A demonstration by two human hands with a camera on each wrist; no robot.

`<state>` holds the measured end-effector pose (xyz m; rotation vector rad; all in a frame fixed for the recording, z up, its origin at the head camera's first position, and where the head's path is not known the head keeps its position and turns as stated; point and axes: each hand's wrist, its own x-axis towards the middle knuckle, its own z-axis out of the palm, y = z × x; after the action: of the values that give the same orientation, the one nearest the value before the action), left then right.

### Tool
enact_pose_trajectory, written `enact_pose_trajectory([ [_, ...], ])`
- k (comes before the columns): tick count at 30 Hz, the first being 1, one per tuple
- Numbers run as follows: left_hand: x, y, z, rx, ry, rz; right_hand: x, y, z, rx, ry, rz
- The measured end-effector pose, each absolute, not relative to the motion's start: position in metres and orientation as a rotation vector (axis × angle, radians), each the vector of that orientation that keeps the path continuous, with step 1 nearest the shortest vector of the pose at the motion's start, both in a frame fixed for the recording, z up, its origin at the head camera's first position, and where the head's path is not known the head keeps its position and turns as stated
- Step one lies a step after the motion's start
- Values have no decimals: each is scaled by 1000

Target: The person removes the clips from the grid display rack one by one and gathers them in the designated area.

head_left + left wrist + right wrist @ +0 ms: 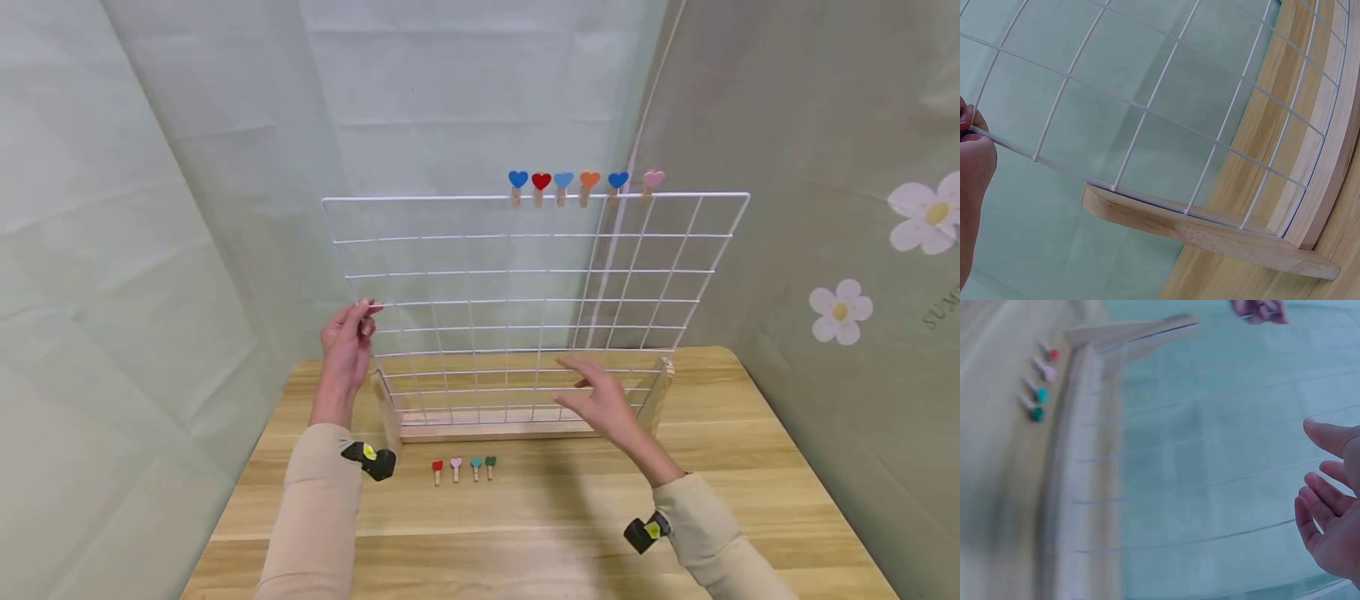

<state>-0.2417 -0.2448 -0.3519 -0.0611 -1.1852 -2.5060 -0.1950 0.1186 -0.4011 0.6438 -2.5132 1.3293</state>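
A white wire grid panel (507, 271) stands tilted in a wooden base (495, 431). My left hand (349, 337) pinches the panel's left side wire between thumb and fingers; the left wrist view shows this hand (974, 162) at its left edge. In front of the panel's lower right part is my right hand (600, 400), thumb and fingers spread apart with nothing between them. Several heart-topped clothespins are clipped along the top wire, among them a red one (541, 182) and an orange one (589, 181).
On the wooden table (555, 517), before the base, lie small clothespins with red (437, 468), pink (456, 467), teal (476, 467) and dark green (491, 465) hearts. Pale fabric (480, 100) hangs behind and at both sides, with printed flowers (840, 312) on the right.
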Motion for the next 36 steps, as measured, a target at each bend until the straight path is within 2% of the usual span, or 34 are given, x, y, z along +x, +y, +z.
enact_pose_trajectory([
  [13, -241, -245, -353, -75, -1201, -2497, -195, 141, -277, 839, -2211, 1093],
  [24, -241, -244, -353, -103, -1185, -2516, -211, 131, -178, 1044, -1948, 882],
  [32, -241, -244, -351, -87, -1200, -2508, -224, 113, -125, 887, -2308, 850],
  [36, -241, -245, -351, -85, -1213, -2503, -236, 103, -107, 898, -2497, 854],
])
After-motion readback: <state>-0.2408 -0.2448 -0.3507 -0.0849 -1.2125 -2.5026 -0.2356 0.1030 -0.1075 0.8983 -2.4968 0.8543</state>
